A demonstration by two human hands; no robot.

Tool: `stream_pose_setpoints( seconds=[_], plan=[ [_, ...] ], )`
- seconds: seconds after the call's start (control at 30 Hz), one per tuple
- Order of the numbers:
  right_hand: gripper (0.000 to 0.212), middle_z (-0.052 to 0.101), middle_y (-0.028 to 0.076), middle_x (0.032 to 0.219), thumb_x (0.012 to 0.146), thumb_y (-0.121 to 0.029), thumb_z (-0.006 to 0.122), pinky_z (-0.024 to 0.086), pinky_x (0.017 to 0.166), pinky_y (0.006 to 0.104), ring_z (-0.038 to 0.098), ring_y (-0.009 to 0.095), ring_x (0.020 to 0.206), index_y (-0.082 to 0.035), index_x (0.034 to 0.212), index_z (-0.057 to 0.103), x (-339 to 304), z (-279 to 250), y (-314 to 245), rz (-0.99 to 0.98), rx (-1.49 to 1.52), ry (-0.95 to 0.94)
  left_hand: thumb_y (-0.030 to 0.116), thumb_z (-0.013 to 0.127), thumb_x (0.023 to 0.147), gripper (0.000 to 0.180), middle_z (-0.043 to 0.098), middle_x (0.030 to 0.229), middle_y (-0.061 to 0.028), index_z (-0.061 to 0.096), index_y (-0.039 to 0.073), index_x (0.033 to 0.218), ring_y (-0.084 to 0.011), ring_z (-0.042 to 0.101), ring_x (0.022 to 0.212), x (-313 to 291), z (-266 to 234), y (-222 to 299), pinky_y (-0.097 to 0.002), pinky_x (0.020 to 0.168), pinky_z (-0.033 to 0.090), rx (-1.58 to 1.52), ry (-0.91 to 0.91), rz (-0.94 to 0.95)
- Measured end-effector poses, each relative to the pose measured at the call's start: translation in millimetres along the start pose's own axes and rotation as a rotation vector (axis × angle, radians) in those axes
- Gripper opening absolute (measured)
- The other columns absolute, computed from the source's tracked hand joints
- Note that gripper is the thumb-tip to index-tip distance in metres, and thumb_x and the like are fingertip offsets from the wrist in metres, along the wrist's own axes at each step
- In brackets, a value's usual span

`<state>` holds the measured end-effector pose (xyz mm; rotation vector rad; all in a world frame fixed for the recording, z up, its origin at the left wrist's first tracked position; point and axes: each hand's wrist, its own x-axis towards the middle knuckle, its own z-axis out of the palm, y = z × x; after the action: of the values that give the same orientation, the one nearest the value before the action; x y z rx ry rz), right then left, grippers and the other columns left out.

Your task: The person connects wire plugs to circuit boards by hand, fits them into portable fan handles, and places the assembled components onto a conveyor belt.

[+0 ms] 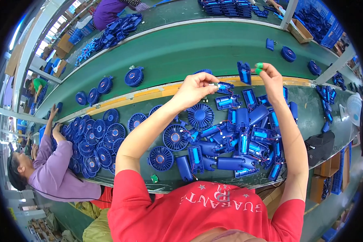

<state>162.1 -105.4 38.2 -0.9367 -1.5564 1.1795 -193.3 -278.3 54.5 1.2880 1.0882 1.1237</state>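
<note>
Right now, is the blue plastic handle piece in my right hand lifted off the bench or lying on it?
Lifted. The right hand, green-capped fingertips pinching, holds the blue plastic handle piece above the green bench.

Wearer in red short-sleeved T-shirt with white printed lettering and small stars across chest; forearms bare; green rubber finger cots on two fingertips of right hand; left hand ungloved.

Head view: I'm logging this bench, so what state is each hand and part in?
Left hand: raised, pinching a small blue plastic housing piece.
Right hand: raised, green-capped fingertips gripping a blue plastic handle shell, held upright.
Pile of blue handle shells: lying open, cells and wires showing.
Blue round fan grilles: lying flat, overlapping.
Green conveyor belt: carrying scattered parts.
</note>
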Motion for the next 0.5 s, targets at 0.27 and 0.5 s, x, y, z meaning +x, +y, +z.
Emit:
stream_pose_setpoints(
  seconds=[0.27,0.5],
  plan=[
    [0.037,0.085,0.005,0.120,0.116,-0.014,0.080,0.061,0.094,0.0295,0.078,0.015,0.102,0.000,0.150,0.081,-52,28,-86,0.319,0.099,-0.170,0.006,0.084,0.116,0.031,0.086,0.126,-0.0075,0.080,-0.001,0.146,-0.0153,0.083,0.116,-1,21,29,-0.0335,0.108,0.068,-0.090,-0.004,0.027],
    [0.028,0.088,0.005,0.123,0.116,-0.010,0.081,0.062,0.101,0.0292,0.079,0.013,0.107,0.000,0.142,0.084,-87,42,-107,0.351,0.175,-0.311,0.008,0.085,0.117,0.032,0.086,0.130,-0.0096,0.080,-0.003,0.146,-0.0167,0.084,0.116,-4,43,37,-0.0337,0.109,0.069,-0.196,-0.066,-0.003]
  ],
)
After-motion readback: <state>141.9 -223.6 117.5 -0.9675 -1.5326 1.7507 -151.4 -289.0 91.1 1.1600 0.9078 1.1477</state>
